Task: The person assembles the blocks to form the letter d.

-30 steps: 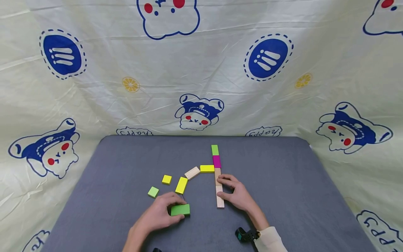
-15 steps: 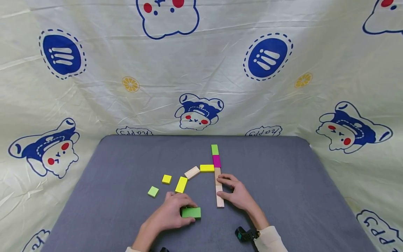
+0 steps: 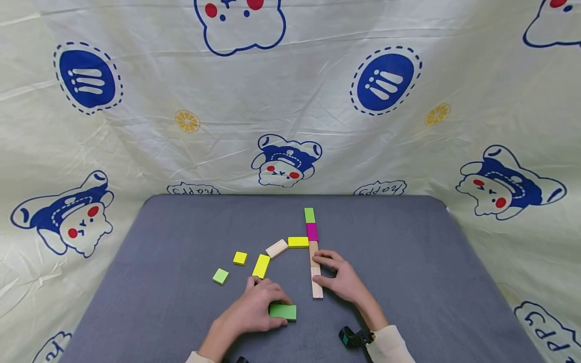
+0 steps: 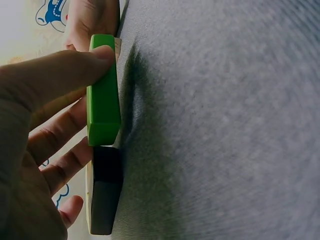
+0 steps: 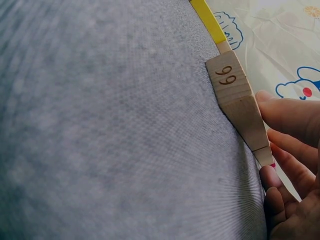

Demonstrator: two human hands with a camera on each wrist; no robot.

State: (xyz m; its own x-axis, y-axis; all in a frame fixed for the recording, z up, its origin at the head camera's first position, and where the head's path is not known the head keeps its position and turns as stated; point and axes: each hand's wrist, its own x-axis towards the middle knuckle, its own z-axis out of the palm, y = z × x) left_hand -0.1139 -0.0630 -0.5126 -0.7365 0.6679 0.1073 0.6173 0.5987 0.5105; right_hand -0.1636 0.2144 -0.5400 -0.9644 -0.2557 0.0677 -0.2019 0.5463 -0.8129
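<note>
My left hand [image 3: 256, 306] pinches a green block [image 3: 283, 312] between thumb and fingers, low over the table left of the row's near end. In the left wrist view, the thumb lies on the face of this green block [image 4: 104, 107]. My right hand [image 3: 342, 279] has its relaxed fingertips against two plain wooden blocks, the nearer [image 3: 317, 283] and the farther [image 3: 314, 253], laid end to end. The nearer wooden block [image 5: 230, 80] shows engraved digits in the right wrist view. A magenta block [image 3: 312, 232] and a light green block [image 3: 309, 215] continue the straight row away from me.
A yellow block [image 3: 298, 242], a wooden block [image 3: 277, 248] and another yellow block [image 3: 261, 265] curve leftward from the row. Left of them lie a small yellow block [image 3: 240, 258] and a small light green block [image 3: 220, 276]. A patterned curtain hangs behind the grey table [image 3: 386, 227].
My left hand has carried the green block rightward and slightly toward me. My right hand stays at the wooden blocks; the other blocks have not visibly moved.
</note>
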